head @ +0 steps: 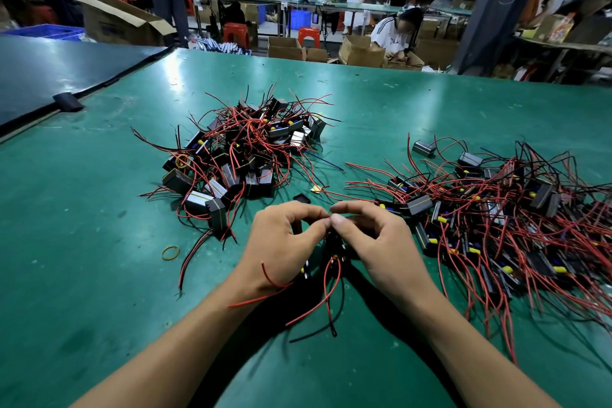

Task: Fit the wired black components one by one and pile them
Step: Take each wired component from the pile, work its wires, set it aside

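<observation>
**Both hands closed on one black component, between two heaps**

The person's forearms come in from the near edge of the green table (99, 209) and meet in front of the body. The left hand (281, 242) is turned with its back up. Its fingers are curled, and its forefinger and thumb bend toward the right hand (377, 242). The right hand is curled in the same way, and its thumb tip almost touches the left forefinger. Both hands grasp the black component (334, 243), which sits between the two palms, low over the table and nearer to the person than both heaps.

Most of the component is covered by the fingers. Only a dark strip in the gap between the hands and a small part below the left palm can be seen. A tiny red end shows where the fingertips meet, but I cannot tell whether it is pinched or only touched.

As far as the visible strip shows, the long axis runs from the fingertips toward the person. I am not sure of its tilt. Its wires (331, 301), red and black, trail toward the person, and one red wire lies over the left wrist.

The left heap (245, 149) lies beyond the left hand, and the right heap (496, 209) spreads to the right. A yellow rubber band (171, 252) lies to the left of the left hand.
</observation>
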A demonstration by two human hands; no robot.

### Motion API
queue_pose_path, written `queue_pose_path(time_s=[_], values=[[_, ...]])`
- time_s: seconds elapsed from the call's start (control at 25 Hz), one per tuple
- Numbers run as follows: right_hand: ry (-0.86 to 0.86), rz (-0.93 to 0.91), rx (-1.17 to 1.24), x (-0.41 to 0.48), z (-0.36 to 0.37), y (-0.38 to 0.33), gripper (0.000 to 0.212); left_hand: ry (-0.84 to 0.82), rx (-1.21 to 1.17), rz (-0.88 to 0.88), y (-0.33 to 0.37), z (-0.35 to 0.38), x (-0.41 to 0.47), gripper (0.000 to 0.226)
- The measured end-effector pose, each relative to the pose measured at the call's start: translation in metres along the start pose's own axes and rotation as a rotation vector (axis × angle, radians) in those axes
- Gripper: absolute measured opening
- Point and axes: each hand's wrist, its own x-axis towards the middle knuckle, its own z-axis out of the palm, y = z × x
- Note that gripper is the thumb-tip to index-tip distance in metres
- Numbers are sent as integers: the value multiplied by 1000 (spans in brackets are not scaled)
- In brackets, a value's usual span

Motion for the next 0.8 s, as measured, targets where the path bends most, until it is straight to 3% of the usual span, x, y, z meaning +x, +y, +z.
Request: queue_pose_path(time_s=[0.12, 0.44, 0.56, 0.64, 0.72, 0.8], values=[[18, -72, -108, 0, -2, -3, 5, 29, 81, 96, 0, -3, -1, 5], [16, -118, -217, -2, -5, -11, 21, -10, 253, 319, 4, -9, -2, 12], [37, -48, -214, 0, -3, -12, 29, -3, 367, 404, 6, -9, -4, 11], [34, 94, -73, 2, 0, -10, 31, 5, 434, 449, 5, -8, -4, 10], [12, 185, 35, 2, 2, -11, 25, 4, 421, 445, 4, -8, -4, 10], [7, 48, -85, 1, -2, -8, 21, 4, 298, 368, 1, -9, -1, 10]])
